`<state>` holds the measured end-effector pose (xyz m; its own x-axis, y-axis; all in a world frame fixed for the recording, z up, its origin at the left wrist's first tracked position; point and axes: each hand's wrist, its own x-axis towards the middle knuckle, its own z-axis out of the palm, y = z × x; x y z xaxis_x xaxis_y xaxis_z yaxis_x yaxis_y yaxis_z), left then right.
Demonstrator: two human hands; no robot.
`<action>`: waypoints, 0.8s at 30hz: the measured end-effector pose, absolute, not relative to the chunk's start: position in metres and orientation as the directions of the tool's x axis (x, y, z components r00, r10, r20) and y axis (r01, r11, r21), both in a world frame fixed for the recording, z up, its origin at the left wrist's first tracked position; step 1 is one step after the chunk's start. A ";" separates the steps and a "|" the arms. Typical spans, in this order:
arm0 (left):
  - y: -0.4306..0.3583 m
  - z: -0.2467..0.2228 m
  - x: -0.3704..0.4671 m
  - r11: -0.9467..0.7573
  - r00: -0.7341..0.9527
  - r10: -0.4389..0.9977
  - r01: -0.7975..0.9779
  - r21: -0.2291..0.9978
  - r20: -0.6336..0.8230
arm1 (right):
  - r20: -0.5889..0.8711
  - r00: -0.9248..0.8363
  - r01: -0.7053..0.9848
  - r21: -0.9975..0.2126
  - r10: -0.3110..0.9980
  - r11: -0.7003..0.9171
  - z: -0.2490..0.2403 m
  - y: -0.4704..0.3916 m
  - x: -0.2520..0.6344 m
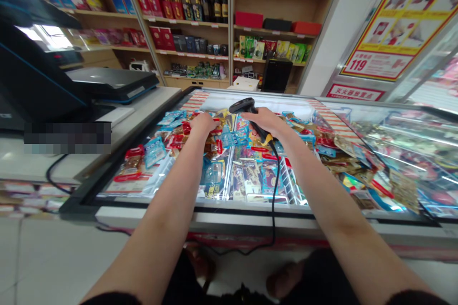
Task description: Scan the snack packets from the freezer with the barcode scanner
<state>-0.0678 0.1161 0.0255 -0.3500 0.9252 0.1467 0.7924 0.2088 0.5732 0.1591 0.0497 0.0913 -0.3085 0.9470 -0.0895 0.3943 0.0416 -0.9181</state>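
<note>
My right hand is closed around the handle of a black barcode scanner, held above the freezer's glass top with its head pointing left. A yellow part shows low on the grip, and a black cable hangs down from it. My left hand reaches down onto a heap of small snack packets, among red packets. The back of that hand hides most of its fingers, so whether it grips a packet cannot be seen. Blue snack packets lie between the two hands.
The chest freezer stands before me, with wire baskets and packs under its glass. More packets lie at right. A counter at left carries a scale and a dark terminal. Shelves with boxes and bottles stand behind.
</note>
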 end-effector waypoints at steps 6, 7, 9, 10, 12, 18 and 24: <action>0.130 0.018 -0.077 0.261 -0.353 0.933 0.802 0.538 0.074 | -0.069 -0.337 0.370 -0.927 0.939 0.065 0.085 0.058 0.164; 0.132 0.017 -0.078 0.250 -0.342 0.936 0.804 0.540 0.077 | -0.069 -0.336 0.370 -0.927 0.939 0.065 0.085 0.058 0.164; 0.135 0.019 -0.079 0.238 -0.338 0.937 0.801 0.549 0.087 | -0.074 -0.328 0.372 -0.927 0.942 0.056 0.086 0.057 0.164; 0.135 0.021 -0.079 0.237 -0.344 0.934 0.797 0.556 0.095 | -0.077 -0.321 0.372 -0.927 0.944 0.051 0.087 0.056 0.164; 0.134 0.025 -0.078 0.227 -0.350 0.931 0.775 0.589 0.102 | -0.078 -0.314 0.370 -0.928 0.946 0.046 0.088 0.055 0.163; 0.130 0.030 -0.068 0.165 -0.375 0.927 0.454 0.875 0.020 | -0.083 -0.329 0.377 -0.925 0.941 0.050 0.090 0.058 0.167; 0.132 0.028 -0.058 0.062 -0.351 0.936 0.159 0.985 -0.002 | -0.074 -0.312 0.323 -0.946 0.947 0.033 0.090 0.061 0.171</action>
